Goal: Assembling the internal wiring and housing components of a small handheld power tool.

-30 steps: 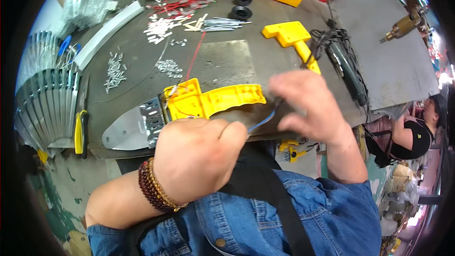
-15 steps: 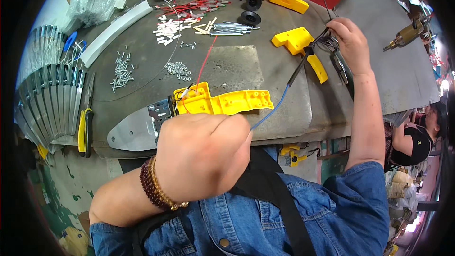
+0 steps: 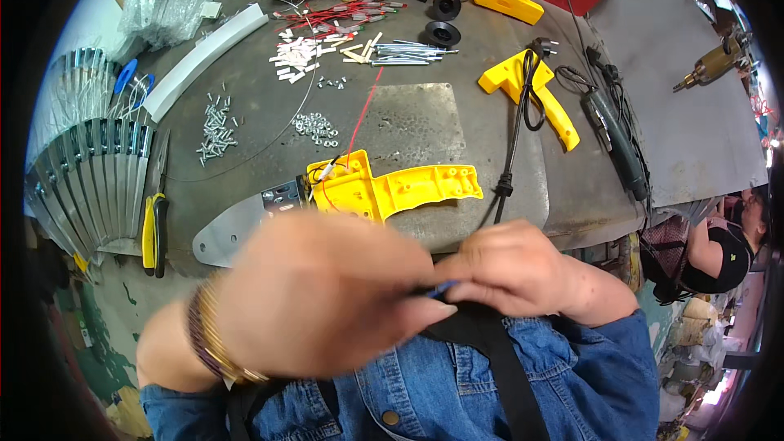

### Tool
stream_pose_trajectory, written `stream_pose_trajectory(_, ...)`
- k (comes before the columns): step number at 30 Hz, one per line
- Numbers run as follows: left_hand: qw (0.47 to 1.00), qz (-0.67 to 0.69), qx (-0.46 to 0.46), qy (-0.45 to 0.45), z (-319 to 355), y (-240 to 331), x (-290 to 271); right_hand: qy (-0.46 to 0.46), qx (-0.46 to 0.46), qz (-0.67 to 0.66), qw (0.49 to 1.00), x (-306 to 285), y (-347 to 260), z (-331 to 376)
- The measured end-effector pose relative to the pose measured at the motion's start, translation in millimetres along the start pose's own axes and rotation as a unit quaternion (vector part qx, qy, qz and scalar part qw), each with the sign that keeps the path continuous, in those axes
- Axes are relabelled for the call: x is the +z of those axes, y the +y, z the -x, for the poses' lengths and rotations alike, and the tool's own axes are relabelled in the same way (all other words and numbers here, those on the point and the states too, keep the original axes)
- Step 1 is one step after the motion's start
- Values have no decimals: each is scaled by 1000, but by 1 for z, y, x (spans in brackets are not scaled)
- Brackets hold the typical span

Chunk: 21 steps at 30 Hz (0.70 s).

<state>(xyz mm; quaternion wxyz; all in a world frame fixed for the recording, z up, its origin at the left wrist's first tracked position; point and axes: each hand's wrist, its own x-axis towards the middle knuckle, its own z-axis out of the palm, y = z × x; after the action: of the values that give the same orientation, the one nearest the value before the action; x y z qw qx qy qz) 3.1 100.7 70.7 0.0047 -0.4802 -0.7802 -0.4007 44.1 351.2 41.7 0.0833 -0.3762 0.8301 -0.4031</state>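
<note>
Two hands meet just below bench (image 3: 245,114) near edge, close to chest. Left hand (image 3: 318,302) blurred, fingers curled; cannot tell what it grips. Blue wire (image 3: 442,287) shows between both hands. Right hand (image 3: 514,269) pinches blue wire at fingertips. Yellow tool housing (image 3: 392,188) lies on bench near edge, just above hands, apart.
</note>
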Motion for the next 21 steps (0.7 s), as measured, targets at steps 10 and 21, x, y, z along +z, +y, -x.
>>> stream_pose_trajectory(10, 940, -284, -182, 61, -89, -207, -14, 82, 99, -243, 961, 32, 39, -1)
stream_pose_trajectory(21, 965, -114, -142, 189, -50, -155, -43, 80, 191, -425, 881, 32, 30, -6)
